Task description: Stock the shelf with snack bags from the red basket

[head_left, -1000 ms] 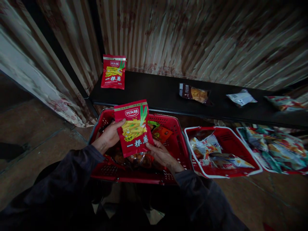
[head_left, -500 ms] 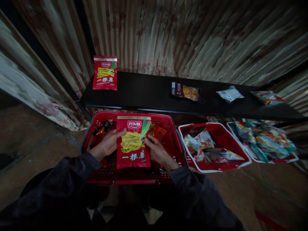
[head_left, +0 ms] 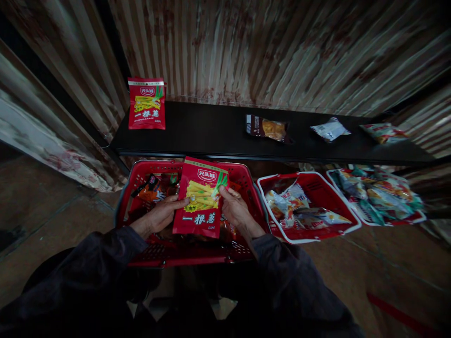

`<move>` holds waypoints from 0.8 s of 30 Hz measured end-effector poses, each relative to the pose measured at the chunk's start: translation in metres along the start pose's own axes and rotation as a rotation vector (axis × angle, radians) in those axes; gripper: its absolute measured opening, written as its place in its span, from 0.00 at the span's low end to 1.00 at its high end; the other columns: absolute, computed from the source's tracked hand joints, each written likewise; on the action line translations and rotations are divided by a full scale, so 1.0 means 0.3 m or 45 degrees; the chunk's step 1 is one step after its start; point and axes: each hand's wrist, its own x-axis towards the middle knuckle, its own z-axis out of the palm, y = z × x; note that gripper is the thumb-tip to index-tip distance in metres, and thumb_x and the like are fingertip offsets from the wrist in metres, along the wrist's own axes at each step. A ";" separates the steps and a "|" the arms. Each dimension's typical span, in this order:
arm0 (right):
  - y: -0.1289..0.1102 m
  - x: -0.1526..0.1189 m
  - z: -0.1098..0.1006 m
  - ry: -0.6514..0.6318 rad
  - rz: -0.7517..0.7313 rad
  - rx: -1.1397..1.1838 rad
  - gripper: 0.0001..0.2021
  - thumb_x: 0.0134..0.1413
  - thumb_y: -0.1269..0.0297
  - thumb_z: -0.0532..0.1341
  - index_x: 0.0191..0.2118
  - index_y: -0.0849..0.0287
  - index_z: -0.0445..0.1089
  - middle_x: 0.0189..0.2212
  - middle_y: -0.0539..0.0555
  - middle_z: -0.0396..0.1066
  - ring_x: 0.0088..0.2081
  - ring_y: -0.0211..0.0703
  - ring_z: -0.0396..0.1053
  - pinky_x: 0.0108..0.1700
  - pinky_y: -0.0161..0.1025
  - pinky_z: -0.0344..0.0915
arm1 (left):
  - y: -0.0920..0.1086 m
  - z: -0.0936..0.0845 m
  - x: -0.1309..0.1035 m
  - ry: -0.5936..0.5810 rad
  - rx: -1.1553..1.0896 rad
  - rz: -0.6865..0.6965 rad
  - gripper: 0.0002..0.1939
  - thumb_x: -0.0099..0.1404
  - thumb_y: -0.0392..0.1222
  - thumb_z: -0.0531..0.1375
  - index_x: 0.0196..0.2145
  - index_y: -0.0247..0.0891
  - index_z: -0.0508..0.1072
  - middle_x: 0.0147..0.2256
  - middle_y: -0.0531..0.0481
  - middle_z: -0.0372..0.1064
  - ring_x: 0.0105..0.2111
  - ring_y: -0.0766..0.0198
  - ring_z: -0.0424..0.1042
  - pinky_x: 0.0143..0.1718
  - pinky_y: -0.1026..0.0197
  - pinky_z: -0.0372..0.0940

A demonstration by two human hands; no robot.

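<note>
A red snack bag [head_left: 200,199] with yellow sticks printed on it is held between both hands, tilted a little clockwise. My left hand [head_left: 162,215] grips its left edge, thumb on the front. On the right edge, my right hand [head_left: 237,209] pinches the bag with its thumb in front. Below the bag is a red basket [head_left: 193,259] holding several snack packs, among them an orange and black one [head_left: 151,190]. A similar red bag [head_left: 147,104] stands upright at the left end of the black shelf [head_left: 207,129].
On the shelf lie a brown pack [head_left: 268,128], a white pack [head_left: 330,129] and a light pack with red print [head_left: 384,133]. Two more red baskets with white rims [head_left: 306,240] [head_left: 398,222] stand to the right, holding snack bags. A striped curtain [head_left: 225,51] hangs behind.
The held bag has tilted clockwise and moved slightly right, my right hand shifting with it. More packs in the basket show on the left. The whole view has shifted a little.
</note>
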 end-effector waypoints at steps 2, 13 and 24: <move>-0.009 0.008 -0.009 0.045 -0.042 0.007 0.15 0.34 0.55 0.73 0.30 0.53 0.73 0.31 0.49 0.78 0.44 0.50 0.73 0.48 0.47 0.68 | -0.016 0.008 -0.003 -0.014 0.030 -0.037 0.19 0.51 0.38 0.68 0.42 0.32 0.74 0.42 0.40 0.76 0.43 0.52 0.74 0.49 0.51 0.67; -0.048 -0.012 -0.032 -0.263 0.055 -0.038 0.21 0.37 0.56 0.72 0.42 0.51 0.73 0.39 0.50 0.77 0.44 0.48 0.73 0.50 0.48 0.67 | 0.027 0.009 0.009 0.100 -0.135 0.142 0.14 0.58 0.34 0.63 0.43 0.32 0.73 0.42 0.41 0.75 0.45 0.55 0.73 0.51 0.52 0.66; 0.057 -0.038 0.012 -0.218 0.197 -0.007 0.17 0.33 0.66 0.73 0.35 0.55 0.74 0.33 0.47 0.77 0.33 0.37 0.73 0.37 0.36 0.72 | 0.051 0.018 0.011 0.205 -0.256 0.310 0.13 0.62 0.30 0.57 0.45 0.32 0.72 0.43 0.42 0.75 0.46 0.57 0.73 0.51 0.49 0.67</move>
